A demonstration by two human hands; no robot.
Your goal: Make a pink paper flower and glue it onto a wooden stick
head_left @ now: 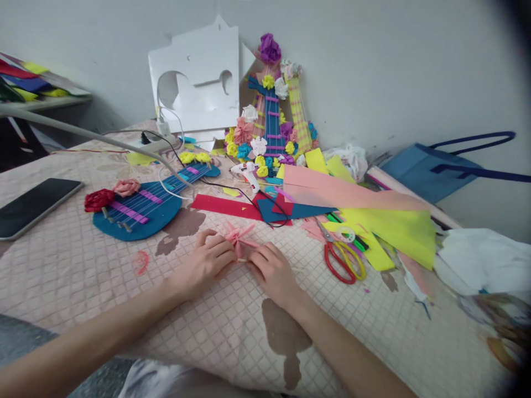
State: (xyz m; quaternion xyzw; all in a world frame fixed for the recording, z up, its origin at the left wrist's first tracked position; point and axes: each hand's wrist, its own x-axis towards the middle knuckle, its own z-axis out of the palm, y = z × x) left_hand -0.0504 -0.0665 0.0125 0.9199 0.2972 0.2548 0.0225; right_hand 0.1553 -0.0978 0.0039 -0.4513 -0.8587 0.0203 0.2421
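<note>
My left hand (205, 262) and my right hand (274, 271) meet at the middle of the patterned bedspread (103, 287). Both pinch a small pink paper flower (240, 239) with pointed strips fanning up and outward. The left fingers curl around its left side, and the right fingertips press its base from the right. The flower rests low, close to the cloth.
A blue paper guitar (145, 207) with red and pink roses lies to the left, a phone (33, 204) further left. Red-and-yellow scissors (344, 257), coloured paper sheets (373, 215), a glue gun (249, 171) and a flowered tower model (271, 121) sit behind and right.
</note>
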